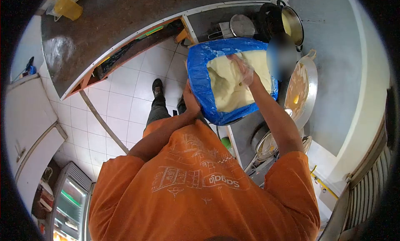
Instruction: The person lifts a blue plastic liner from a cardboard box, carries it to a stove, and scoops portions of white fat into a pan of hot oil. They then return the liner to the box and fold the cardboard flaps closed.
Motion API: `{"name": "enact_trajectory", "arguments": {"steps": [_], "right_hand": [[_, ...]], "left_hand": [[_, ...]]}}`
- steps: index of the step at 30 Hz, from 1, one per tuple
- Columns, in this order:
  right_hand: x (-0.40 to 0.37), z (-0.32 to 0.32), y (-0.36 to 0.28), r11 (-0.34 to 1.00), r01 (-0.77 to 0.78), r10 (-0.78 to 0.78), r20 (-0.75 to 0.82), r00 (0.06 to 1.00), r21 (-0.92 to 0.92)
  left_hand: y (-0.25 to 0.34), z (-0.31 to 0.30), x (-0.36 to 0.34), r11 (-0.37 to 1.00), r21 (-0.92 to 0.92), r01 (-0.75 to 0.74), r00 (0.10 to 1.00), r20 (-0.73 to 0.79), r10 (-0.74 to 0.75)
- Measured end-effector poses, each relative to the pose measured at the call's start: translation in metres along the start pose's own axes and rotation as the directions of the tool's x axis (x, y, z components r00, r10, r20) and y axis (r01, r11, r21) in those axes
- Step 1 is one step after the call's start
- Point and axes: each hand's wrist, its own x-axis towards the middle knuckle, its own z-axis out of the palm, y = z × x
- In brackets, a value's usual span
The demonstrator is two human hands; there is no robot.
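The blue-lined container (199,76) lies across the white-trimmed edge of the grey bench (333,53), near its corner; how it is supported underneath cannot be determined. A pale, soft mass (223,95) occupies the container and has an uneven surface.

Left hand (191,100): positioned against the outer side of the container. The fingers are partly hidden; whether this grip is clenched cannot be determined.

Right hand (243,70): covered with thin clear plastic and in contact with the upper surface of the mass. The fingers are partly obscured; the closure of this grip cannot be determined.

Adjacent items: a strainer (242,26) lies near the bench corner, between the container and the trimmed edge above it. A dark-handled pot (296,26) stands farther along that edge. A wide pan (310,84) with orange-brown residue sits beside the container, on the side away from the bench corner.
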Motion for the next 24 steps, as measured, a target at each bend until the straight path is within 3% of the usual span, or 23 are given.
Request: {"name": "enact_trajectory", "arguments": {"steps": [2,3,4,6,7,9,14,17,19,21,22,24], "right_hand": [[0.001,0.007,0.011,0.988,0.153,-0.154,-0.045,0.987,-0.029],[0.0,0.009,0.009,0.988,0.066,-0.06,-0.049,0.997,0.138],[-0.002,0.013,0.007,0.954,-0.021,0.034,-0.038,0.999,0.3],[-0.001,0.007,-0.02,0.833,-0.198,0.204,0.047,0.978,0.516],[0.002,-0.004,-0.039,0.77,-0.288,0.278,0.106,0.955,0.57],[0.001,-0.011,-0.06,0.715,-0.386,0.369,0.154,0.916,0.582],[-0.004,0.008,-0.043,0.744,-0.374,0.38,0.109,0.918,0.554],[0.013,-0.02,-0.109,0.44,-0.712,0.673,0.324,0.665,0.547],[0.005,-0.011,-0.101,0.57,-0.617,0.577,0.27,0.771,0.542],[-0.005,0.011,-0.076,0.805,-0.292,0.311,0.053,0.949,0.516],[-0.008,0.03,-0.054,0.901,0.007,0.052,-0.124,0.991,0.434],[-0.011,0.035,-0.054,0.933,0.277,-0.21,-0.278,0.937,0.23]], "left_hand": [[0.0,-0.001,0.0,0.997,-0.064,0.035,0.999,0.005,-0.035],[-0.001,0.0,-0.001,0.994,-0.096,0.059,0.998,0.008,-0.058],[-0.001,-0.001,-0.002,1.0,0.005,0.014,1.0,0.007,-0.014],[-0.002,-0.006,-0.002,0.975,0.209,-0.08,0.997,0.018,0.078],[0.0,-0.005,-0.002,0.977,0.193,-0.086,0.996,0.029,0.082],[0.004,0.0,-0.004,0.977,0.187,-0.103,0.995,0.038,0.097],[0.005,0.003,-0.009,0.95,0.256,-0.178,0.984,0.049,0.171],[0.0,-0.003,-0.009,0.888,0.405,-0.216,0.975,0.046,0.216],[-0.004,-0.008,-0.007,0.834,0.49,-0.255,0.963,0.051,0.265],[0.003,0.001,-0.011,0.806,0.508,-0.305,0.945,0.06,0.321],[0.0,-0.002,-0.008,0.845,0.461,-0.271,0.958,0.039,0.285],[-0.004,-0.007,-0.005,0.911,0.362,-0.198,0.977,-0.002,0.214]]}}
